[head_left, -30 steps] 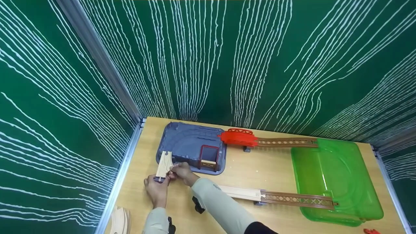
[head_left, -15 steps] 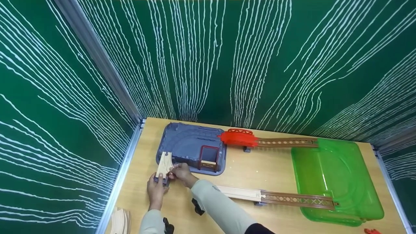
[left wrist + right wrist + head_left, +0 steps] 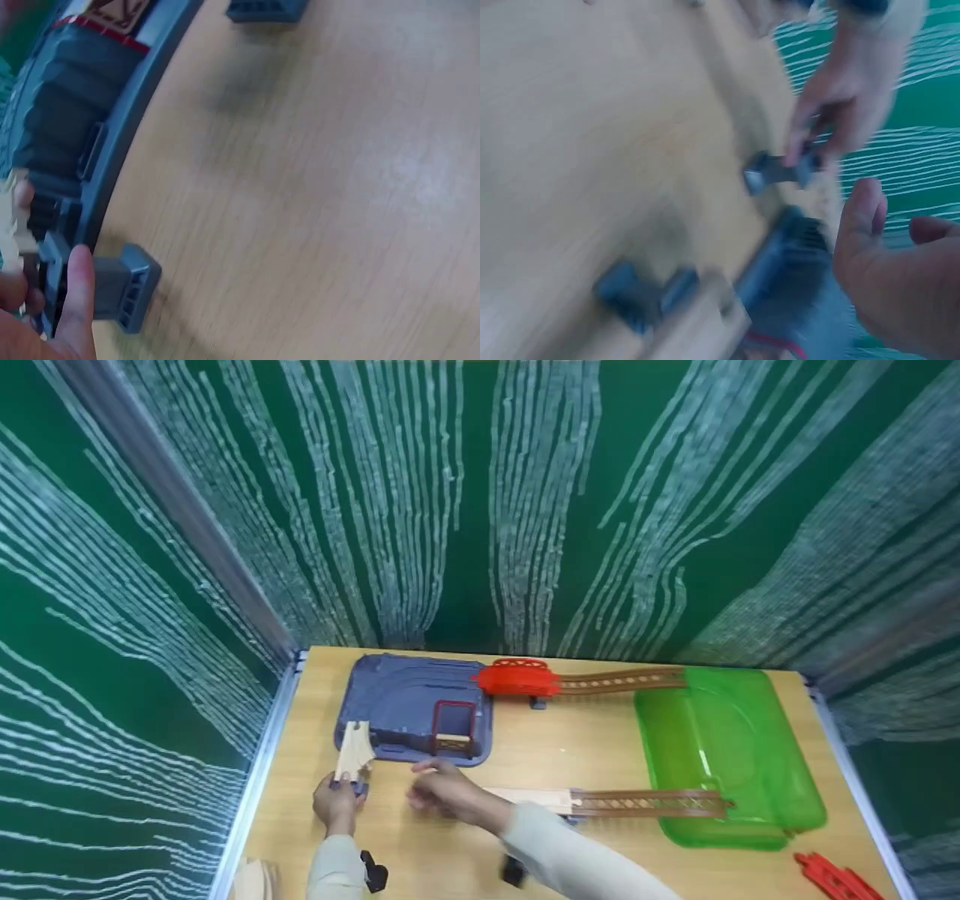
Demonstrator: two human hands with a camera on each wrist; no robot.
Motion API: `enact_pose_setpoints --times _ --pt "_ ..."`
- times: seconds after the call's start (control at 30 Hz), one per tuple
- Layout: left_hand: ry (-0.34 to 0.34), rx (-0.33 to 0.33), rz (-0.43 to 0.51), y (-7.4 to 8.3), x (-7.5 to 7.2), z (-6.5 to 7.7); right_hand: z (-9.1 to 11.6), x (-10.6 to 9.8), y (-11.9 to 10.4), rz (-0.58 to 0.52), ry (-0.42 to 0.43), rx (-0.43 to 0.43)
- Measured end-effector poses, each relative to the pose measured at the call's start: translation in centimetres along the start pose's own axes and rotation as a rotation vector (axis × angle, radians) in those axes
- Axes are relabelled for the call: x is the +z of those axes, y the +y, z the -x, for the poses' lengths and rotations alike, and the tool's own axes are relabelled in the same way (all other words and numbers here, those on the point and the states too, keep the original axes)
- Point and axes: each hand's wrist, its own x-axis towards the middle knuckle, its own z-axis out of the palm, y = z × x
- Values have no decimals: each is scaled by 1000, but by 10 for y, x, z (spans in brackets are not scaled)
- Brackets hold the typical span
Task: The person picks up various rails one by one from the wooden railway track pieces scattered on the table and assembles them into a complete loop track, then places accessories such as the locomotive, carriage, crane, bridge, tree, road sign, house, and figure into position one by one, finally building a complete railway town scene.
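In the head view my left hand (image 3: 337,804) grips a grey track support (image 3: 135,289) and the near end of a forked wooden track piece (image 3: 353,754). The far end of that piece lies at the edge of the grey plastic base (image 3: 390,690). A finger presses along the support in the left wrist view. My right hand (image 3: 450,793), blurred, is apart from the forked piece and holds nothing visible; it hovers by the end of a straight wooden track (image 3: 536,799). In the right wrist view a second grey support (image 3: 641,300) stands under that track's end.
A red bridge piece (image 3: 517,679) and brown track (image 3: 622,680) join the grey base to a green translucent base (image 3: 735,757). Another brown track (image 3: 649,803) meets the green base nearer me. Curved wooden tracks (image 3: 255,881) lie front left, a red piece (image 3: 836,877) front right.
My right hand has let go of the forked track piece and moved right. My left hand still holds the support and track end. The head view has shifted.
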Motion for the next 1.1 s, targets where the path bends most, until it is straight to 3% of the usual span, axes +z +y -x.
enact_pose_setpoints --times 0.1,0.2,0.37,0.53,0.67,0.8,0.97,1.1 --pt "82 78 -205 1 6 4 61 -37 -12 13 -98 -101" --pt "111 120 -290 6 2 -2 116 -72 -17 61 -177 -229" --pt "19 102 -276 10 -4 -5 196 -124 -1 148 -132 -306" --pt "-110 28 -153 2 -7 0 249 -166 34 67 -96 -325" --pt "-155 3 -75 -6 -9 1 269 -186 53 -45 -89 -336" --pt "-121 64 -103 -9 -9 0 273 -195 61 -133 -105 -352" --pt "-44 204 -305 -5 -6 3 274 -198 66 -144 -105 -342" --pt "-50 252 -442 1 -4 3 272 -195 67 -131 -111 -320"
